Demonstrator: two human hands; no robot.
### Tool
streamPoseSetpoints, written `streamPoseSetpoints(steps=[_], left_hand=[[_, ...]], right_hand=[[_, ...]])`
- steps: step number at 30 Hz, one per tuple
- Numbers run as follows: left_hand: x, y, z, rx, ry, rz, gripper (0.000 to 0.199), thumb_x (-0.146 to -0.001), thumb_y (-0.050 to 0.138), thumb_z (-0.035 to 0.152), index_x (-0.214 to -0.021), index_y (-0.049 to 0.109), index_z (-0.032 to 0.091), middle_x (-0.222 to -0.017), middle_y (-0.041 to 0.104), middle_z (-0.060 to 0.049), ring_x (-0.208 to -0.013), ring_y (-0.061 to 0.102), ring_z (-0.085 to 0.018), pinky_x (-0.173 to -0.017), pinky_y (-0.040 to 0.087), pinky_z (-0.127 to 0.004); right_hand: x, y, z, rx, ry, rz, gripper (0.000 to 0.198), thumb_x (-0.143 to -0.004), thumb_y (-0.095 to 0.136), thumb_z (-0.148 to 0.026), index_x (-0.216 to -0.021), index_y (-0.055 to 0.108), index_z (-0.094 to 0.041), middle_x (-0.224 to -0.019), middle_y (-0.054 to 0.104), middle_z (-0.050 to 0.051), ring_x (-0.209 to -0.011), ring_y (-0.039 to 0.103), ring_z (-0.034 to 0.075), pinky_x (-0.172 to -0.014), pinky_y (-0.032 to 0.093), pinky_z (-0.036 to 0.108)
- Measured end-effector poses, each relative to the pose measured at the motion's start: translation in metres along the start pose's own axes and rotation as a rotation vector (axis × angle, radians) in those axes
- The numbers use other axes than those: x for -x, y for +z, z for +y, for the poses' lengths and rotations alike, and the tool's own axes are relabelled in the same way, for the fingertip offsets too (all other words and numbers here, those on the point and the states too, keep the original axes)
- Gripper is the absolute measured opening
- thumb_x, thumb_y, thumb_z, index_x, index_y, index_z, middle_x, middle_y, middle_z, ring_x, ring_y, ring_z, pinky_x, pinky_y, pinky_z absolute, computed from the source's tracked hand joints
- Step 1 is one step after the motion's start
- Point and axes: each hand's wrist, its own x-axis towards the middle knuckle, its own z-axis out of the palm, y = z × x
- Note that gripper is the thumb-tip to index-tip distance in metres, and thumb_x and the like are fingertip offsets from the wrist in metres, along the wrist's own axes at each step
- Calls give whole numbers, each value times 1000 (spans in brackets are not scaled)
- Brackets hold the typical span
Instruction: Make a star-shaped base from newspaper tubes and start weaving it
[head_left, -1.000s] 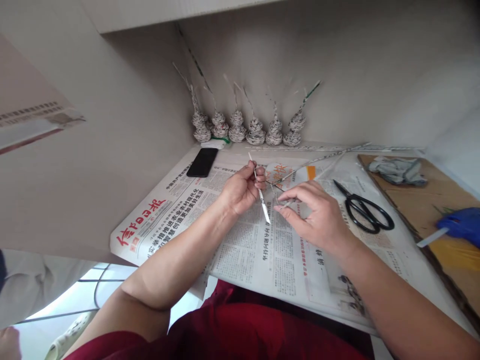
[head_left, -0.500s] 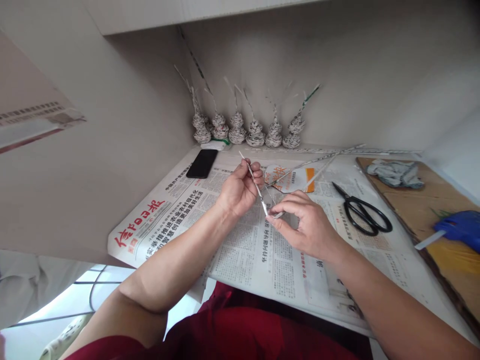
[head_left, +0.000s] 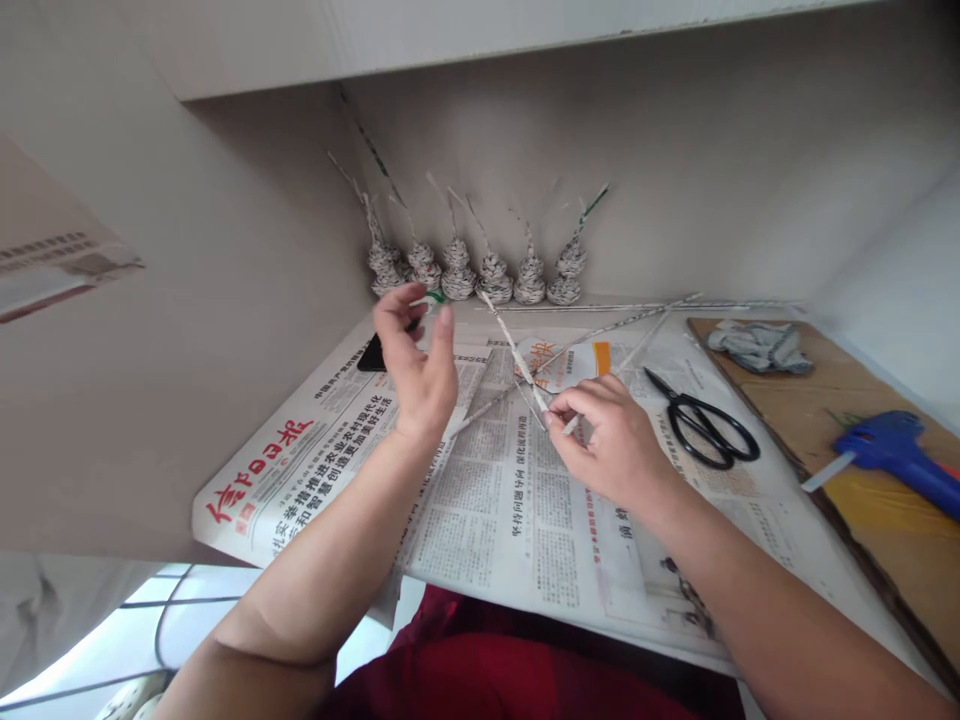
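Fingers (head_left: pixel 589 402) of the right hand (head_left: pixel 616 440), nearly closed, pinch a rolled-paper tube (head_left: pixel 514 353) by its near end above the newspaper (head_left: pixel 480 500); the left hand (head_left: pixel 420 375) is spread, seemingly empty, near the smartphone (head_left: pixel 370 356); a light pinch should avoid crushing the paper.

You are at a small handicraft spot, a nook with pale walls; whether it sits in a home or a workshop cannot be told. Newspaper (head_left: pixel 480 520) covers the worktop before you. Beyond the newspaper stands a row of gourd-shaped woven figures (head_left: pixel 493 283). A thin paper stick (head_left: pixel 511 350) is held over the newspaper. Black scissors (head_left: pixel 679 402) lie on the newspaper's right part. Right of the newspaper, cardboard (head_left: pixel 796 402) carries a blue tool (head_left: pixel 885 440) resembling a glue gun.
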Motion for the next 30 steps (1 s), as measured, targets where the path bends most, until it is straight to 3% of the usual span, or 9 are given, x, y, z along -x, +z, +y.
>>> streamPoseSetpoints(steps=[3, 5, 7, 10, 12, 14, 19, 24, 30], left_hand=[[2, -4, 8, -252, 425, -446, 17, -90, 66, 32, -107, 68, 28, -109, 72, -2, -113, 61, -21, -114, 30, -46], [7, -2, 10, -316, 543, -726, 13, -89, 67, 35, -99, 73, 30, -104, 75, 1, -110, 63, -21, -120, 14, -53], [12, 0, 8, -334, 560, -849, 17, -87, 69, 38, -101, 74, 30, -106, 76, 0, -111, 64, -22, -120, 4, -56], [16, 3, 4, -298, 484, -904, 16, -87, 70, 34, -101, 75, 30, -100, 77, 0, -100, 67, -20, -117, 18, -52], [18, 4, 2, -228, 387, -930, 13, -85, 72, 30, -97, 77, 30, -93, 77, -1, -89, 67, -19, -106, 35, -45], [18, 4, 2, -151, 281, -919, 13, -83, 74, 27, -94, 78, 31, -90, 77, -3, -85, 66, -20, -91, 44, -39], [18, 4, 8, -28, 135, -814, 12, -83, 73, 27, -92, 80, 29, -88, 76, -6, -84, 67, -21, -83, 48, -35], [17, 2, 18, 106, 10, -752, 9, -81, 76, 27, -89, 79, 25, -87, 76, -5, -81, 68, -18, -80, 52, -30], [16, 1, 21, 392, -238, -780, 7, -78, 79, 24, -85, 78, 21, -83, 76, -4, -74, 67, -13, -73, 54, -25]], right_hand=[[-2, -4, 4, 112, -35, -19, 10, -85, 58, -16, -78, 63, -19, -77, 64, 5, -84, 51, 23, -77, 44, 37], [-3, -8, 5, 181, -46, -33, 11, -87, 56, -16, -80, 65, -18, -77, 63, 7, -87, 51, 25, -78, 45, 37], [-3, -10, 4, 234, -55, -52, 13, -88, 55, -17, -81, 66, -18, -78, 62, 8, -89, 51, 26, -78, 45, 37], [-4, -12, 2, 280, -75, -103, 16, -90, 54, -18, -80, 66, -18, -78, 61, 8, -90, 51, 26, -79, 45, 38], [-4, -13, 2, 286, -76, -124, 17, -91, 53, -18, -80, 66, -18, -79, 61, 8, -90, 51, 27, -79, 45, 38], [-5, -15, 2, 266, -73, -115, 15, -91, 53, -19, -83, 66, -19, -80, 63, 9, -91, 51, 27, -81, 45, 39], [-7, -22, 7, 252, -26, -70, 11, -89, 61, -24, -97, 65, -19, -90, 67, 10, -95, 53, 29, -81, 46, 42], [-3, -18, 9, 359, 64, -158, 13, -87, 61, -21, -98, 66, -15, -87, 66, 12, -94, 53, 32, -79, 47, 43], [-2, -13, 7, 327, 61, -198, 17, -86, 57, -14, -99, 69, -13, -88, 66, 12, -95, 53, 31, -82, 48, 44]])
